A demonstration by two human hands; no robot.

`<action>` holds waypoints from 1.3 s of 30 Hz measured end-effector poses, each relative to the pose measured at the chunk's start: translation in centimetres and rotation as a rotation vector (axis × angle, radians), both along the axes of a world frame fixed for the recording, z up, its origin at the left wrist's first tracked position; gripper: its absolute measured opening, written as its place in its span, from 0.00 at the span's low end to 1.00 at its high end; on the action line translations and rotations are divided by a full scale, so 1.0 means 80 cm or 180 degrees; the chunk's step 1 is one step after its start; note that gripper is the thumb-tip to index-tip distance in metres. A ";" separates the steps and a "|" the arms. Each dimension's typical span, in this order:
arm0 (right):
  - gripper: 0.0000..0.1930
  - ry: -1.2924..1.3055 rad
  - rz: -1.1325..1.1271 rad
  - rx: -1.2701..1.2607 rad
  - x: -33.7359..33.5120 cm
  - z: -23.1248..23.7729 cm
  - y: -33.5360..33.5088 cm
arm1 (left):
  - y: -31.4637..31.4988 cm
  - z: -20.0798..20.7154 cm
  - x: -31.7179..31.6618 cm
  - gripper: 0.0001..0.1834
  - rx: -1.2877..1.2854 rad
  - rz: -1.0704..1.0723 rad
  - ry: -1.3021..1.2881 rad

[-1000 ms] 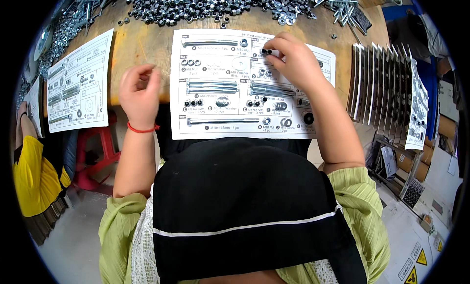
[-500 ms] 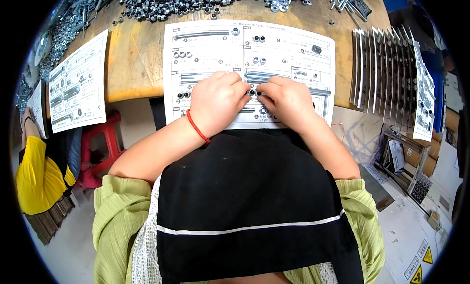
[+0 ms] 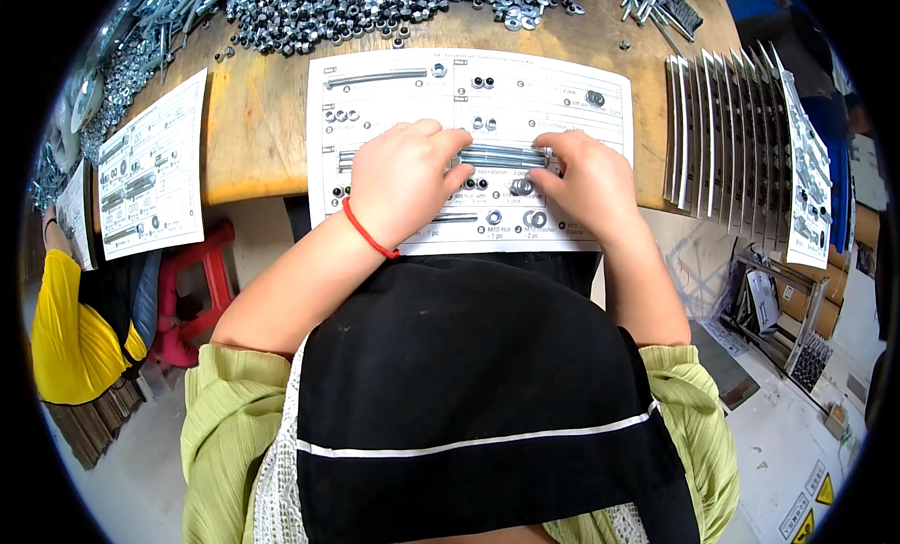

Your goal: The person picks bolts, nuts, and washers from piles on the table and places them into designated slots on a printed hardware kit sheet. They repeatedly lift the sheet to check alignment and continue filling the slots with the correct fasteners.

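Change since half second ago: shift of left hand (image 3: 408, 181) and right hand (image 3: 591, 180), from black-cored nuts (image 3: 476, 185) out to opposite ends of bolt bundle (image 3: 506, 157); apparently, nuts set down, bolts now being straightened. Bundle location: printed sheet (image 3: 544, 68), just right of middle. Grip: finger and thumb parted about each end (firm pinch or light touch, impossible to tell). Surface: wooden bench (image 3: 253, 103), with heaped nuts (image 3: 328, 14) beyond sheet. Room: red stool (image 3: 216, 272), co-worker's yellow sleeve (image 3: 61, 328), both leftward.

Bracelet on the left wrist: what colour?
Bracelet is plain red; shows best in the head view.
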State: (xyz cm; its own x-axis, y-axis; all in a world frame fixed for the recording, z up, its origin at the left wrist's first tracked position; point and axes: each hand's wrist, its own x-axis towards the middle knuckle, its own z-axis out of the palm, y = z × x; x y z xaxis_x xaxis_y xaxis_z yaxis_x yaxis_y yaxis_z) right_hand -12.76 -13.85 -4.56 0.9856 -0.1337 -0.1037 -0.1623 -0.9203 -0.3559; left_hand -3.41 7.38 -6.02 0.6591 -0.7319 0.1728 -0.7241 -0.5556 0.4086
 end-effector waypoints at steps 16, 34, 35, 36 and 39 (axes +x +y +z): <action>0.15 -0.0255 -0.0112 0.0025 -0.006 -0.015 -0.002 | -0.015 0.003 0.000 0.15 0.0286 0.0118 0.0556; 0.19 -0.0658 -0.1747 0.0189 0.273 -0.036 -0.146 | -0.186 0.034 0.252 0.13 0.0590 0.1060 -0.0347; 0.18 -0.0731 -0.1817 0.0166 0.276 -0.037 -0.148 | -0.197 0.025 0.266 0.13 0.0703 0.1113 -0.0203; 0.17 -0.0791 -0.1902 0.0145 0.279 -0.043 -0.152 | -0.207 0.031 0.263 0.13 0.0775 0.1131 -0.0110; 0.15 -0.0793 -0.1875 0.0352 0.281 -0.048 -0.173 | -0.218 0.029 0.266 0.14 0.1213 0.1094 0.0134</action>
State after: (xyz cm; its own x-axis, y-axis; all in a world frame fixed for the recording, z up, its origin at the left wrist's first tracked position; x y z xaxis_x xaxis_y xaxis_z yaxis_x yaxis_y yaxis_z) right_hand 9.70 -27.69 -8.39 0.7466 -0.6610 0.0745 -0.5291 -0.6580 -0.5357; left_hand 17.85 -10.09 -3.73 0.8733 -0.4777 -0.0958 -0.4609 -0.8737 0.1557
